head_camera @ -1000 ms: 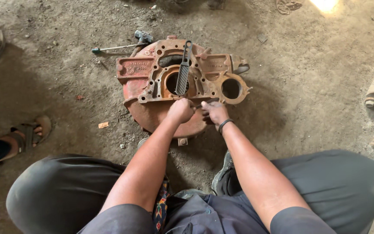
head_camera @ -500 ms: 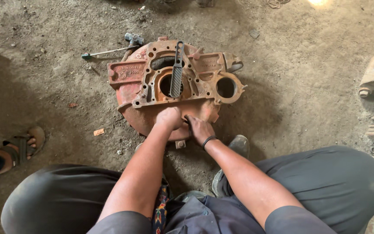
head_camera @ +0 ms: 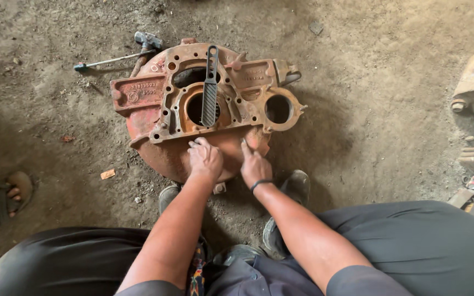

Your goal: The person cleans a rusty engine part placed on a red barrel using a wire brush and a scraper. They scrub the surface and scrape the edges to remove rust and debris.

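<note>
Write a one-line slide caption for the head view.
Both hands, left hand and right hand, press on a rusty engine housing lying on the dirt floor.

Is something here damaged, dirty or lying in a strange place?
The casting is heavily rusted and lies straight on the dirt floor. A dark file rests loose across its middle opening. Both hands, left and right, press on its lower plate.

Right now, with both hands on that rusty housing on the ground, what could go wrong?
1. The left hand and right hand are bare and press on the rusty cast housing near its rough rim, so a slip might cut or scrape them.
2. The dark flat tool lies loose across the central hole; tilting the housing could send it sliding off.
3. Both shoes sit close under the rim, so toes may get pinched if it drops.
</note>
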